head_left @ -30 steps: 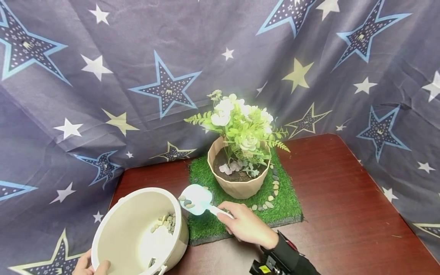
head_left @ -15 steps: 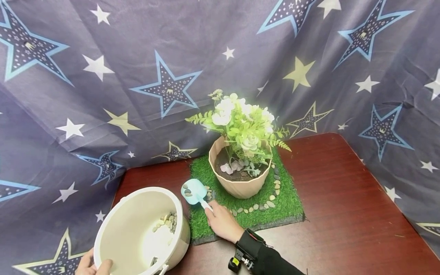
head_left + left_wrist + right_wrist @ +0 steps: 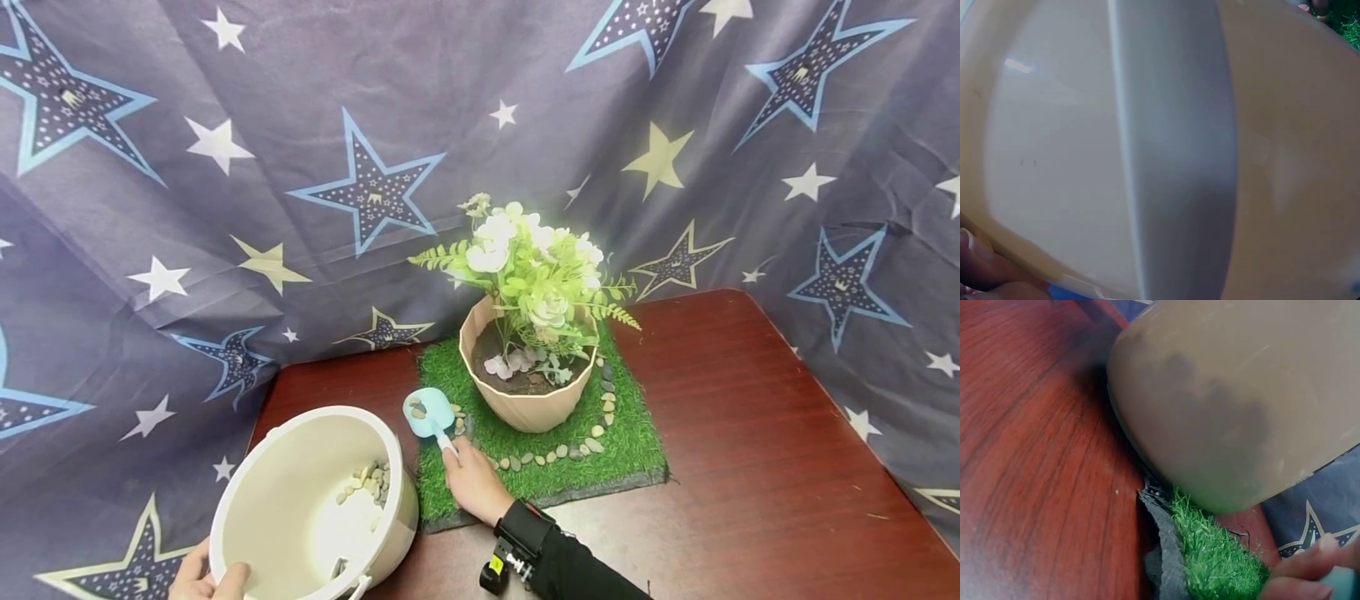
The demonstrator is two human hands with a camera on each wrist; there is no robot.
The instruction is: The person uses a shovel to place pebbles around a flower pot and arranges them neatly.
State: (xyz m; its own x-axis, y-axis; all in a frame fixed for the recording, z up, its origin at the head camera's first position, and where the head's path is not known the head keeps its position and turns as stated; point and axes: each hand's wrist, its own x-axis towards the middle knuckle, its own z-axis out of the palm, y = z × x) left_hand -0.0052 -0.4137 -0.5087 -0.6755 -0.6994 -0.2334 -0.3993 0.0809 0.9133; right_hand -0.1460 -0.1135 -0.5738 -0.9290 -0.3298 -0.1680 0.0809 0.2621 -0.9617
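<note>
Head view shows our left hand (image 3: 201, 581) nearest us, fingers curled over the near rim of the cream bucket (image 3: 247, 500), which sits on the table (image 3: 750, 467) with a small heap of pebbles (image 3: 365, 483) inside. Just beyond, our right hand (image 3: 471, 482) pinches the white handle of the small blue scoop (image 3: 429, 413), whose bowl hovers low over the left part of the grass mat (image 3: 637, 433) with a few pebbles in it. We judge the scoop light, stiff plastic, best held well back on the handle and kept level, since the smooth, hard pebbles would roll off at any tilt. The bucket looks light too, so a grip on the rim seems enough to steady it. Farther off, the tan pot (image 3: 525, 408) with its flowers (image 3: 532, 267) stands on the mat, ringed by a partial arc of stones.

The left wrist view is filled by blurred bucket wall. The right wrist view shows only fingertips (image 3: 1297, 572) at the corner, and the scoop's bowl is out of its frame. The mat behind the pot stays hidden.
</note>
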